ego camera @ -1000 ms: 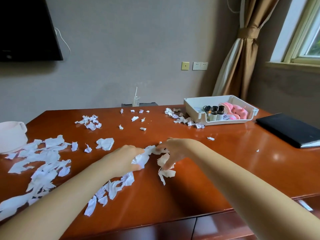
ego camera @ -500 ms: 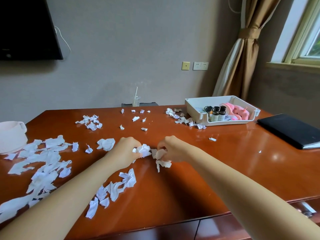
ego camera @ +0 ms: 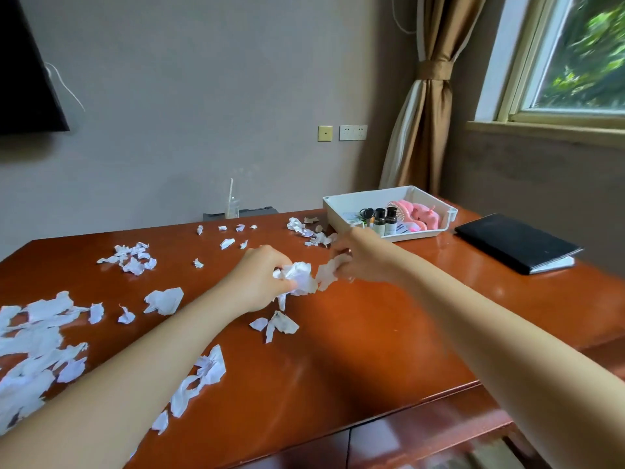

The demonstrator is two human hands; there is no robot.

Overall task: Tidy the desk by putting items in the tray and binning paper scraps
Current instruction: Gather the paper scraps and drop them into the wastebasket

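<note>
The left hand [ego camera: 260, 280] curls its fingers round a crumpled paper wad [ego camera: 299, 275] over the desk [ego camera: 372, 340]; the right hand [ego camera: 363, 260] pinches a torn scrap [ego camera: 325, 275] beside it. Loosely bunched, bits may drop among the scattered scraps [ego camera: 40, 336].

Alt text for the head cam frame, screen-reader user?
Two hands gather torn paper over the desk: the left hand grips a crumpled wad, the right hand pinches a scrap beside it. More scraps litter it, mostly at left. A white tray with bottles and a pink item sits far right, by a black folder.
</note>
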